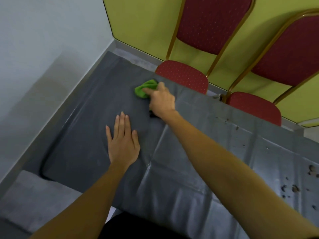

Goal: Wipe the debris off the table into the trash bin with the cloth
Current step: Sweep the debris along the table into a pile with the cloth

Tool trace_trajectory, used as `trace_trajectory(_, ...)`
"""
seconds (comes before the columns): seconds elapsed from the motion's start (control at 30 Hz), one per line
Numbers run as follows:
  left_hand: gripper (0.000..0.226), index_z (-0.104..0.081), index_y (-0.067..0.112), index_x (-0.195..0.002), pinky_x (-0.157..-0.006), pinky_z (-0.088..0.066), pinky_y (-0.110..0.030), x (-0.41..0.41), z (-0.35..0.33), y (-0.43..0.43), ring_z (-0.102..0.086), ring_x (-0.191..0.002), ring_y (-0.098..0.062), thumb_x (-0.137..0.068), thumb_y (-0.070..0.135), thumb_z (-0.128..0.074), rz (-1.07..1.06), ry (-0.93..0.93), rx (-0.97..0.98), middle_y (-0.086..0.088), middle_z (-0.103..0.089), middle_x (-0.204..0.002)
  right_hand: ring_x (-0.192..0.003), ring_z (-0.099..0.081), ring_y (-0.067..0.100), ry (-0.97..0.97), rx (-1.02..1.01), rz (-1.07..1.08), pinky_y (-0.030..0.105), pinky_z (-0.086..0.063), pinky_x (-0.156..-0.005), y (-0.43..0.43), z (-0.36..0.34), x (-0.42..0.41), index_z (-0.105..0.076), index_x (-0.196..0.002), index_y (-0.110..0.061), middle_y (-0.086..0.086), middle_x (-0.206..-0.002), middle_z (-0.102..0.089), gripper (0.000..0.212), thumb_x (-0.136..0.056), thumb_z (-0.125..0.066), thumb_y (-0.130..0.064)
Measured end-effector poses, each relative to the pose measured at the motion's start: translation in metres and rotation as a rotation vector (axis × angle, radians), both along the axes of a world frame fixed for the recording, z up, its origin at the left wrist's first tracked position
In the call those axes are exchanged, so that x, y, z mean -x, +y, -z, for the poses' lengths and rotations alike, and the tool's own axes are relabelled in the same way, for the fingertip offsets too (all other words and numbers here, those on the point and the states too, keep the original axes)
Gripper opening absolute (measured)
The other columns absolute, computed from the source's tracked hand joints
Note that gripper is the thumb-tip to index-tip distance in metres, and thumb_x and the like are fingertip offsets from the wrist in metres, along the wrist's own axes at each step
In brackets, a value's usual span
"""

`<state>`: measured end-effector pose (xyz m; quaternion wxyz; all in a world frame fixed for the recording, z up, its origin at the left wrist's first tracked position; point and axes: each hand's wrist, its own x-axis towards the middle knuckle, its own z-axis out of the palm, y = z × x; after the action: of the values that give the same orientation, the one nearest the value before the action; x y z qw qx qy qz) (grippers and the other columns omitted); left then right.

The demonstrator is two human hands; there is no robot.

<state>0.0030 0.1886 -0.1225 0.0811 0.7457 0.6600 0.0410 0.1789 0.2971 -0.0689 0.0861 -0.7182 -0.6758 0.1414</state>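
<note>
My right hand (pixel 161 100) reaches to the far side of the table (pixel 181 169) and grips a bunched green cloth (pixel 145 88), pressing it on the grey plastic table cover near the far edge. My left hand (pixel 123 140) lies flat on the cover, palm down and fingers spread, holding nothing. Small dark bits of debris (pixel 293 188) lie scattered on the right part of the cover, with a few more debris specks (pixel 226 120) near the far edge. A small dark patch shows just under my right wrist. No trash bin is in view.
Two red padded chairs (pixel 183 75) (pixel 253 106) with gold frames stand against the table's far side, before a yellow-green wall. A white wall runs along the left. A grey cushioned seat (pixel 34 195) sits at the near left corner.
</note>
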Motion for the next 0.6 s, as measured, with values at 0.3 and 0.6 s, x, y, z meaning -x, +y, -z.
trace_trajectory(0.3, 0.062, -0.011, 0.01, -0.156, -0.122, -0.005, -0.054, -0.003, -0.001, 0.0, -0.003, -0.153, -0.018, -0.102, 0.038, -0.017, 0.008, 0.0, 0.032, -0.004, -0.005, -0.166, -0.113, -0.055, 0.039, 0.119, 0.042, 0.864, 0.044, -0.043, -0.099, -0.043, -0.011, -0.156, -0.052, -0.138, -0.029, 0.015, -0.134, -0.041, 0.049, -0.091, -0.047, -0.016)
trace_trajectory(0.6, 0.066, -0.021, 0.001, -0.153, -0.122, 0.0, -0.054, -0.071, -0.015, -0.023, -0.004, -0.153, -0.027, -0.096, 0.033, -0.019, 0.109, -0.123, 0.094, -0.014, -0.012, -0.164, -0.096, -0.06, 0.036, 0.158, 0.005, 0.153, 0.045, -0.055, -0.07, -0.1, 0.006, -0.005, -0.06, -0.126, -0.032, 0.012, -0.115, -0.049, 0.038, -0.089, -0.057, -0.024)
